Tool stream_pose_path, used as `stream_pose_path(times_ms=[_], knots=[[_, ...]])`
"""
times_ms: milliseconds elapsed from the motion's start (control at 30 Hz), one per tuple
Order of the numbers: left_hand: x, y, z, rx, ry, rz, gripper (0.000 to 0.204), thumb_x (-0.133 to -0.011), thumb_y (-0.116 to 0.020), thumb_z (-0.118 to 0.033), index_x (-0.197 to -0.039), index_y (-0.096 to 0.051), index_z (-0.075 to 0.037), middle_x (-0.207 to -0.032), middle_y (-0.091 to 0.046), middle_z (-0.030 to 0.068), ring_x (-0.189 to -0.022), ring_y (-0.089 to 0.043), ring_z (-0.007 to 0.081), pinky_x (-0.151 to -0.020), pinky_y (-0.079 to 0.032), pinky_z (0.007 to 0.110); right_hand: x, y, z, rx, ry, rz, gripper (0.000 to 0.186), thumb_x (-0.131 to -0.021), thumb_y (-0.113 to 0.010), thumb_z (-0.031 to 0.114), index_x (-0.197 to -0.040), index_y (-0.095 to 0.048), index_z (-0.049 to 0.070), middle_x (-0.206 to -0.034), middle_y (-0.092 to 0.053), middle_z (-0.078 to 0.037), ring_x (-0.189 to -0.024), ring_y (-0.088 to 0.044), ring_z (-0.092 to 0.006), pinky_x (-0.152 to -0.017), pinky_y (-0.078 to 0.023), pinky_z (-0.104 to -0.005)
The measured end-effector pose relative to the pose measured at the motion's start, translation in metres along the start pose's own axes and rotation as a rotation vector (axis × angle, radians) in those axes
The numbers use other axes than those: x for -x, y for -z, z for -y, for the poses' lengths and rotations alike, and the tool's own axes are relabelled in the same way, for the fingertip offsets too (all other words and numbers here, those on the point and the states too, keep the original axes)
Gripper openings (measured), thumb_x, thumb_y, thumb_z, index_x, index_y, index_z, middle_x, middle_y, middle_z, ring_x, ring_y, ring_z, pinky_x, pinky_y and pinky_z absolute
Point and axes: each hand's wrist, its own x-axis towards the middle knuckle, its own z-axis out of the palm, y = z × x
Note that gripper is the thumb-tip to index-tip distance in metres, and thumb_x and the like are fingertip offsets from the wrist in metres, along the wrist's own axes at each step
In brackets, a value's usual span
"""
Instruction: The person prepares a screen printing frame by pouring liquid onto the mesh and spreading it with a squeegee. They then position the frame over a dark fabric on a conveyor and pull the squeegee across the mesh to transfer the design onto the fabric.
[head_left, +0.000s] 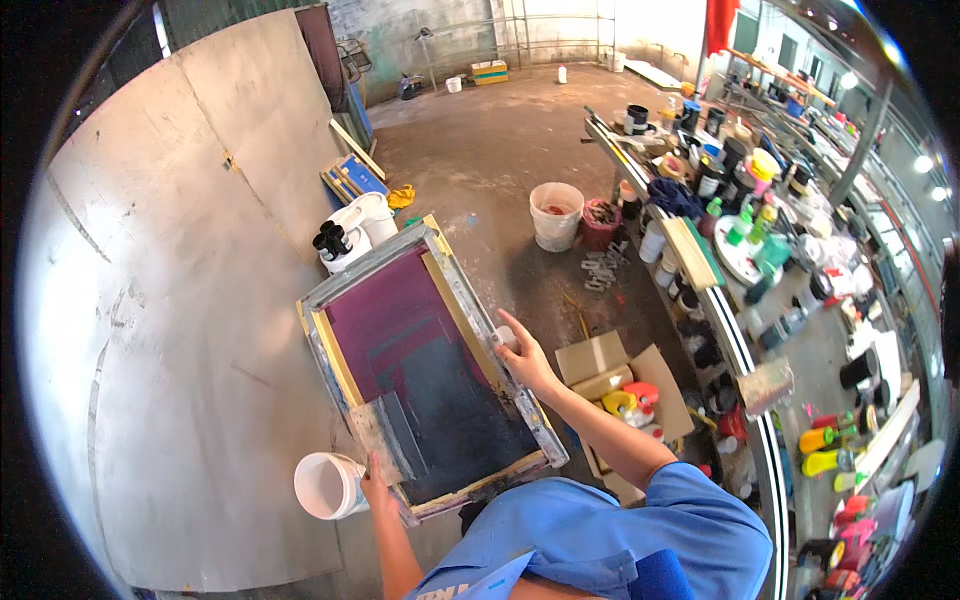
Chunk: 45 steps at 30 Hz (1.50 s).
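Note:
A screen printing frame (440, 300) with purple mesh, partly dark, slants in front of my body. Yellowish tape strips line its inner edges. My left hand (379, 490) is closed at the lower left rim, its thumb beside a wide, flat squeegee (382, 437) that lies across that side. Most of its fingers are hidden. On the opposite rim my right hand (528, 362) grips the frame, index finger and thumb apart around a small white thing (506, 338) I cannot make out. Just left of my left hand is a white bucket (330, 487).
A large pale panel (200, 300) stretches along the left. Beyond the frame stand white containers (375, 218). An open carton (668, 395) with bottles is at my right, beside a long bench (745, 375) crowded with bottles and pots. Farther off are two buckets (556, 225).

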Motion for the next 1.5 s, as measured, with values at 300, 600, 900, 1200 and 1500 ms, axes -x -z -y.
stream_pose_path(times_ms=[300, 600, 900, 1200, 1500], knots=[[-0.213, -0.163, -0.101, -0.059, -0.115, -0.045, 0.067, -0.088, -0.078, -0.045, -0.128, -0.059, 0.006, -0.125, -0.064, 0.0145, -0.109, -0.062, 0.0228, -0.095, -0.049, 0.037, -0.291, -0.026, -0.013, -0.136, 0.043, -0.008, 0.034, -0.092, -0.065, 0.006, -0.125, -0.069, 0.007, -0.082, -0.067, 0.003, -0.079, -0.056, -0.0052, -0.074, -0.047, -0.0239], [-0.391, -0.324, -0.16, -0.088, -0.091, 0.171, 0.069, -0.088, -0.078, -0.044, -0.127, -0.059, 0.01, -0.123, -0.066, 0.014, -0.108, -0.063, 0.0222, -0.096, -0.049, 0.036, -0.46, 0.017, -0.022, -0.264, -0.139, -0.139, 0.029, -0.088, -0.058, 0.003, -0.115, -0.07, 0.003, -0.098, -0.071, -0.003, -0.09, -0.06, -0.0093, -0.083, -0.048, -0.0259], [-0.555, -0.562, -0.167, -0.087, -0.04, 0.229, 0.064, -0.089, -0.077, -0.043, -0.124, -0.063, 0.008, -0.121, -0.067, 0.0135, -0.107, -0.064, 0.021, -0.095, -0.049, 0.036, -0.708, 0.099, -0.08, -0.278, -0.032, -0.262, 0.023, -0.088, -0.059, 0.0, -0.11, -0.068, 0.0, -0.095, -0.069, -0.002, -0.083, -0.058, -0.0067, -0.076, -0.046, -0.0236], [-0.678, -0.704, -0.192, -0.103, -0.123, 0.19, 0.068, -0.091, -0.076, -0.04, -0.136, -0.055, 0.006, -0.131, -0.062, 0.0148, -0.115, -0.062, 0.025, -0.099, -0.049, 0.039, -0.942, 0.139, -0.07, -0.186, -0.071, -0.158, 0.022, -0.085, -0.065, 0.002, -0.106, -0.07, 0.0, -0.087, -0.07, -0.002, -0.078, -0.061, -0.0075, -0.071, -0.049, -0.025], [-0.875, -0.92, -0.266, -0.195, -0.083, 0.328, 0.073, -0.091, -0.074, -0.045, -0.138, -0.054, 0.007, -0.138, -0.059, 0.0161, -0.124, -0.057, 0.0265, -0.106, -0.044, 0.04, -1.179, 0.196, -0.106, -0.202, -0.061, -0.313, 0.023, -0.086, -0.072, 0.007, -0.109, -0.072, 0.003, -0.094, -0.075, -0.006, -0.088, -0.066, -0.0112, -0.08, -0.052, -0.0293]])
